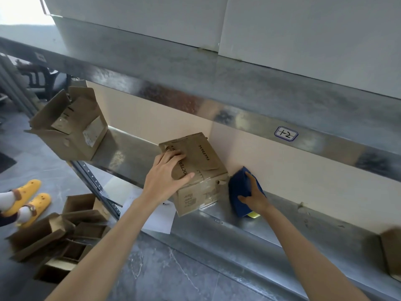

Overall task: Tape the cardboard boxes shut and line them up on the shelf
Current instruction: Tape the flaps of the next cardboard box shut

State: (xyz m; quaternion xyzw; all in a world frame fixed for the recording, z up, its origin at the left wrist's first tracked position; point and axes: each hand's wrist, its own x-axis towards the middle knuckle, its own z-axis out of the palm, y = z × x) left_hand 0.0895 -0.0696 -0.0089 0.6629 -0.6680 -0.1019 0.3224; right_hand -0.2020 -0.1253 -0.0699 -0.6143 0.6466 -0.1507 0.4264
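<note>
Both bare forearms are stretched forward and up. The left hand (167,179) is laid flat on the box (204,157), fingers straight, thumb held out sideways. The right hand (255,195) is curled round a blue tool (237,185), wrist bent.

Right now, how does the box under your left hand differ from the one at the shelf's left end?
The middle box has its flaps folded down; the left-end box has its flaps standing open, inside showing. The left hand presses on the middle box; nothing touches the left-end box. The blue tape dispenser in the right hand is beside the middle box, far from the left-end box. Both are brown cardboard on one metal shelf.
</note>
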